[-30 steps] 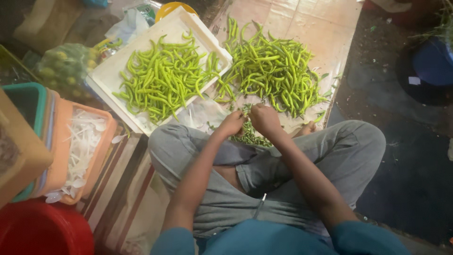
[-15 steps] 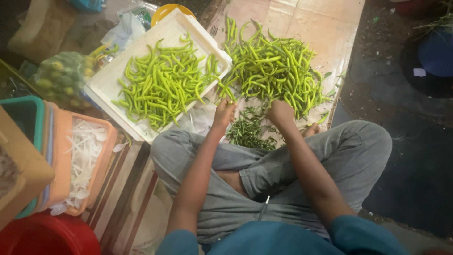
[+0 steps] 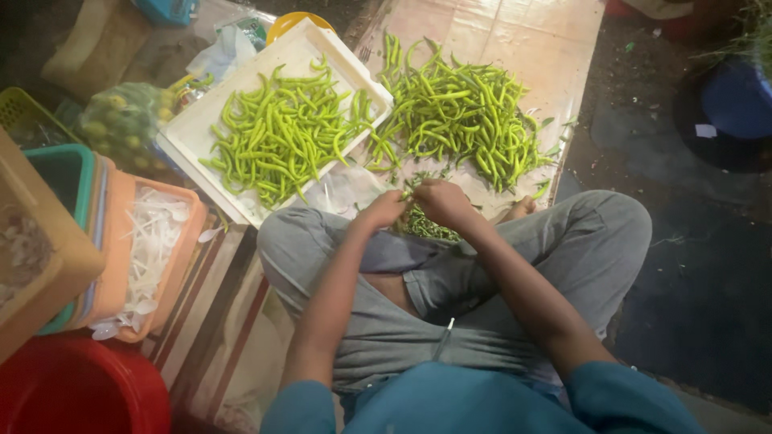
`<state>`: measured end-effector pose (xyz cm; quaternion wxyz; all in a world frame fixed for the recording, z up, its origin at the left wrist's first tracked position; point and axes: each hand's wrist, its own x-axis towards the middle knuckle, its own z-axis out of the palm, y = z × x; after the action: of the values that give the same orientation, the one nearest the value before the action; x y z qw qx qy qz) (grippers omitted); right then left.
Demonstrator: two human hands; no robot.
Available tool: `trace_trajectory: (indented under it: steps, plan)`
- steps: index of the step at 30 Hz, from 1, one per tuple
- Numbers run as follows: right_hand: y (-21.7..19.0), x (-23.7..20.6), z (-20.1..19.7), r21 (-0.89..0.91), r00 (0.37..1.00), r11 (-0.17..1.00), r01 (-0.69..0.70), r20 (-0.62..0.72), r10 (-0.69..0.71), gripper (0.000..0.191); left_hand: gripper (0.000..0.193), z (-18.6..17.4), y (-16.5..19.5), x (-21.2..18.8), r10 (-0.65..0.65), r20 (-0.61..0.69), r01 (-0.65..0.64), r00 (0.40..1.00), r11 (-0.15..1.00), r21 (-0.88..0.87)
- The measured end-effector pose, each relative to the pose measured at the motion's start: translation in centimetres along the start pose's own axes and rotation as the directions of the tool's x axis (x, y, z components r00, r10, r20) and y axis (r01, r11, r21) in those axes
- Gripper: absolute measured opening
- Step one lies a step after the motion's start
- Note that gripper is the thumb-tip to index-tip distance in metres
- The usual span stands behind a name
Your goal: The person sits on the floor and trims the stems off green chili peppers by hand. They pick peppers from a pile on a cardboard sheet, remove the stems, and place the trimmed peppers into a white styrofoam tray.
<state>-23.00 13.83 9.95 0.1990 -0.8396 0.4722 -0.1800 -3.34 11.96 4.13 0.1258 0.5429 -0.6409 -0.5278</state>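
I sit cross-legged on the floor in grey trousers. My left hand (image 3: 383, 210) and my right hand (image 3: 441, 201) meet in front of my shins, both pinching one green chilli (image 3: 408, 191) between them. Under the hands lies a small dark heap of chilli stems (image 3: 430, 226). Beyond them a loose pile of green chillies (image 3: 460, 122) is spread on a brown sheet. To its left a white tray (image 3: 191, 131) holds more green chillies (image 3: 281, 133).
Stacked orange and teal crates (image 3: 121, 265) with white plastic spoons stand at the left, a red tub (image 3: 76, 390) below them. A bag of small yellow-green fruit (image 3: 121, 120) lies beside the tray. A blue tub (image 3: 736, 100) sits at the far right on dark floor.
Both hands reached out to the loose pile half a second ago and have now come back together near my shins, holding a chilli.
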Motion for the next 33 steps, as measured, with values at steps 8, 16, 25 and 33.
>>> trace_trajectory:
  steps: [8,16,25,33]
  plan:
    - [1.4,0.6,2.2,0.256,0.922,0.943,-0.214,-0.264,0.282,0.013,0.031,0.4,-0.1,0.2,0.102,0.118,-0.041,0.988,0.900,-0.434]
    - [8.7,-0.2,-1.4,-0.101,0.851,0.862,-0.498,-0.251,0.462,0.054,0.029,-1.6,0.0,0.6,-0.058,-0.174,-0.104,0.983,0.604,-0.790]
    - [6.9,2.5,2.0,-0.190,0.675,0.679,-0.709,0.092,0.732,0.044,0.025,-0.7,-2.0,2.1,-0.052,-0.194,-0.130,0.980,0.568,-0.813]
    - [6.1,3.1,0.8,0.636,0.758,0.432,-0.639,0.426,0.494,0.029,0.017,-0.1,0.2,1.2,0.026,-0.164,-0.144,0.986,0.622,-0.770]
